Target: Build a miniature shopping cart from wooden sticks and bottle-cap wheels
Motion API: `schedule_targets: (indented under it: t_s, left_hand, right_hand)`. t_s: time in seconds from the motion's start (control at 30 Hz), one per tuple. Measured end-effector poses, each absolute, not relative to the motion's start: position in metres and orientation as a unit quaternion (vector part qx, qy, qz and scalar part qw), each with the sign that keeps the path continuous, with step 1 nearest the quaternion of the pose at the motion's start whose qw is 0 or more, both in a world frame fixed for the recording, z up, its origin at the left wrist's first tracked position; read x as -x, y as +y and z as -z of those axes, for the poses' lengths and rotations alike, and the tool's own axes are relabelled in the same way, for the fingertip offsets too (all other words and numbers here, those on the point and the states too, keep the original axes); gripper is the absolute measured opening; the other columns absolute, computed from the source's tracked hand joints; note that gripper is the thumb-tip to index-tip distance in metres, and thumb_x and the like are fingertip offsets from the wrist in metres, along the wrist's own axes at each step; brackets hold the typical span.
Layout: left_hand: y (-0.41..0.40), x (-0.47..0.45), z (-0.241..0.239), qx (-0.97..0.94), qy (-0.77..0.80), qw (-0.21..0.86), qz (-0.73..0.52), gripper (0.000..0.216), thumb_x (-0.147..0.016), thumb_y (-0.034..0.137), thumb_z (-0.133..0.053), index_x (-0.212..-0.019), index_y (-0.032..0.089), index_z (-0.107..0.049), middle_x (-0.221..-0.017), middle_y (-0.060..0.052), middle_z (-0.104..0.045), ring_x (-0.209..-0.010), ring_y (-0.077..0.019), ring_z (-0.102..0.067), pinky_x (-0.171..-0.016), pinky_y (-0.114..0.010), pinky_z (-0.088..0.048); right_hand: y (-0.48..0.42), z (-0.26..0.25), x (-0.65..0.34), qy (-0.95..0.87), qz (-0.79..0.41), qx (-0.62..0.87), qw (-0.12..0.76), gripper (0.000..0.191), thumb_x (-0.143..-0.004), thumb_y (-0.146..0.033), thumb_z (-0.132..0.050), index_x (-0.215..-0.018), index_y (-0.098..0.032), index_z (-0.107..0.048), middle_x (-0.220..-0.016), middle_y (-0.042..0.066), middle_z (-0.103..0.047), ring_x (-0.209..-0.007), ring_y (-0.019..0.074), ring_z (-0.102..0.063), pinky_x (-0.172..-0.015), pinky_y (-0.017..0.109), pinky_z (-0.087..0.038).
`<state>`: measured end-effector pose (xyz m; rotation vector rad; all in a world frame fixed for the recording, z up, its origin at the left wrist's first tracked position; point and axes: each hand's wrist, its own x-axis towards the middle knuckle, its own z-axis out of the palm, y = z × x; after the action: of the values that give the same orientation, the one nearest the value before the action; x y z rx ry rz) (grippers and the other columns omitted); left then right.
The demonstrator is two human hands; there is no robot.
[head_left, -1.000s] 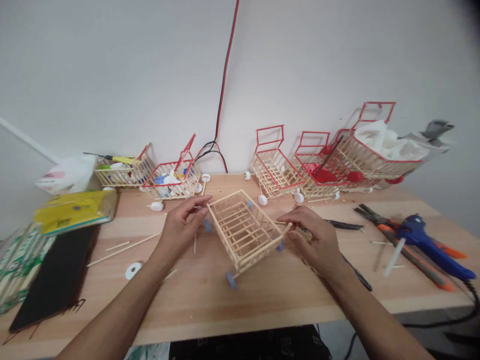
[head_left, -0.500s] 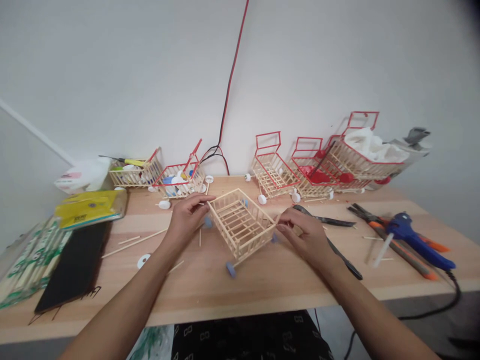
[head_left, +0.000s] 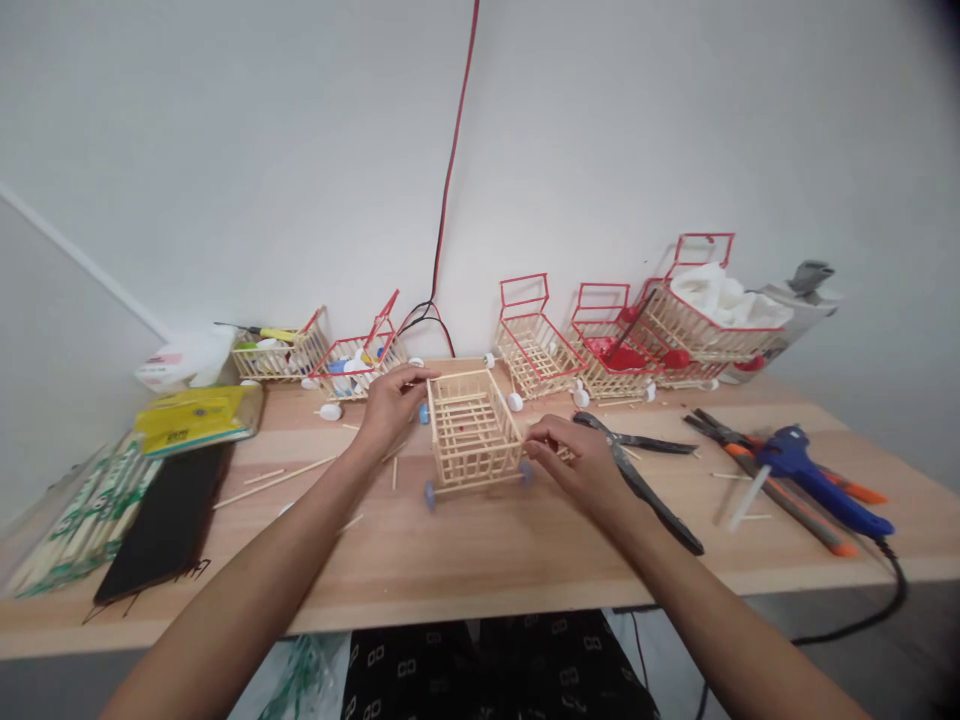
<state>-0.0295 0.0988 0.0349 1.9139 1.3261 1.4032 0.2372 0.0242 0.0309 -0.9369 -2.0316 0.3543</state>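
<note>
A small unpainted wooden-stick cart (head_left: 471, 430) with blue wheels stands upright on the wooden table (head_left: 480, 560), near its middle. My left hand (head_left: 391, 405) grips the cart's far left top corner with curled fingers. My right hand (head_left: 577, 465) pinches the cart's right side near the rear wheel. Both arms reach in from the bottom of the view.
Red-trimmed stick carts (head_left: 536, 345) line the back wall, some filled with bottle caps (head_left: 352, 362). Black pliers (head_left: 637, 470) and a blue glue gun (head_left: 814, 475) lie to the right. A black pad (head_left: 161, 520), a yellow packet (head_left: 196, 415) and loose sticks (head_left: 277, 478) lie left.
The cart was tilted up on one corner between my hands; now it is turned square and stands level on its wheels, a little farther from me. Both hands followed it.
</note>
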Motion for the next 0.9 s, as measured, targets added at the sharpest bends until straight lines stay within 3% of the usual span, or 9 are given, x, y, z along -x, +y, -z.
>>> schedule_targets:
  t_s: [0.1, 0.23, 0.37, 0.43, 0.53, 0.67, 0.77, 0.9]
  left_hand:
    - [0.101, 0.026, -0.033, -0.692, 0.479, 0.204, -0.500, 0.022, -0.079, 0.022, -0.056, -0.089, 0.018, -0.075, -0.091, -0.006, -0.072, -0.086, -0.0179, -0.065, -0.078, -0.030, -0.050]
    - [0.093, 0.028, -0.040, -0.712, 0.474, 0.197, -0.479, 0.029, -0.078, 0.018, -0.055, -0.101, 0.019, -0.073, -0.111, -0.008, -0.070, -0.099, -0.0192, -0.065, -0.086, -0.032, -0.050]
    - [0.060, 0.043, -0.055, -0.736, 0.489, 0.133, -0.449, 0.029, -0.083, 0.022, -0.054, -0.106, 0.019, -0.071, -0.117, -0.009, -0.068, -0.110, -0.0213, -0.061, -0.089, -0.033, -0.049]
    - [0.034, 0.055, -0.058, -0.713, 0.522, 0.097, -0.458, 0.028, -0.087, 0.026, -0.052, -0.105, 0.019, -0.071, -0.110, -0.008, -0.070, -0.104, -0.0199, -0.062, -0.088, -0.032, -0.048]
    - [-0.011, 0.073, -0.052, -0.623, 0.605, 0.066, -0.491, 0.029, -0.089, 0.033, -0.052, -0.105, 0.019, -0.071, -0.095, -0.004, -0.070, -0.079, -0.0160, -0.063, -0.071, -0.026, -0.049]
    - [-0.058, 0.087, -0.026, -0.511, 0.691, 0.037, -0.510, 0.031, -0.087, 0.037, -0.052, -0.103, 0.018, -0.071, -0.068, 0.001, -0.061, -0.061, -0.0140, -0.054, -0.061, -0.025, -0.042]
    - [-0.074, 0.085, -0.012, -0.458, 0.719, 0.054, -0.520, 0.029, -0.083, 0.038, -0.055, -0.093, 0.017, -0.072, -0.062, 0.001, -0.058, -0.057, -0.0141, -0.050, -0.057, -0.024, -0.039]
    - [-0.074, 0.078, -0.007, -0.400, 0.689, 0.084, -0.599, 0.030, -0.082, 0.038, -0.056, -0.097, 0.015, -0.068, -0.073, -0.001, -0.059, -0.062, -0.0130, -0.050, -0.059, -0.023, -0.041]
  right_hand:
    - [0.026, -0.027, -0.240, -0.812, -0.146, 0.371, 0.426, 0.020, -0.095, -0.028, -0.048, -0.084, -0.019, -0.063, -0.078, 0.004, -0.066, -0.073, 0.0151, -0.060, -0.067, 0.026, -0.046]
    - [0.028, -0.023, -0.246, -0.789, -0.133, 0.380, 0.465, 0.022, -0.096, -0.026, -0.044, -0.103, -0.019, -0.063, -0.088, 0.005, -0.067, -0.084, 0.0163, -0.062, -0.074, 0.028, -0.047]
    - [0.026, -0.022, -0.250, -0.757, -0.131, 0.408, 0.492, 0.023, -0.097, -0.026, -0.042, -0.099, -0.019, -0.064, -0.076, 0.001, -0.064, -0.072, 0.0142, -0.061, -0.070, 0.026, -0.046]
    - [0.023, -0.023, -0.251, -0.752, -0.133, 0.422, 0.489, 0.023, -0.097, -0.028, -0.042, -0.090, -0.020, -0.063, -0.068, -0.001, -0.061, -0.063, 0.0130, -0.058, -0.064, 0.025, -0.044]
    - [0.015, -0.027, -0.253, -0.751, -0.128, 0.426, 0.488, 0.029, -0.097, -0.031, -0.042, -0.078, -0.020, -0.059, -0.060, -0.003, -0.056, -0.056, 0.0118, -0.054, -0.059, 0.024, -0.040]
    - [0.003, -0.035, -0.256, -0.774, -0.104, 0.386, 0.492, 0.037, -0.097, -0.033, -0.042, -0.064, -0.020, -0.053, -0.053, -0.004, -0.051, -0.048, 0.0106, -0.048, -0.052, 0.025, -0.035]
    - [-0.002, -0.038, -0.256, -0.810, -0.088, 0.323, 0.482, 0.038, -0.097, -0.030, -0.042, -0.061, -0.020, -0.052, -0.052, -0.003, -0.051, -0.048, 0.0106, -0.049, -0.052, 0.025, -0.034]
    - [-0.006, -0.036, -0.251, -0.853, -0.091, 0.235, 0.457, 0.033, -0.097, -0.028, -0.045, -0.067, -0.020, -0.055, -0.057, -0.001, -0.055, -0.053, 0.0117, -0.052, -0.055, 0.025, -0.035]
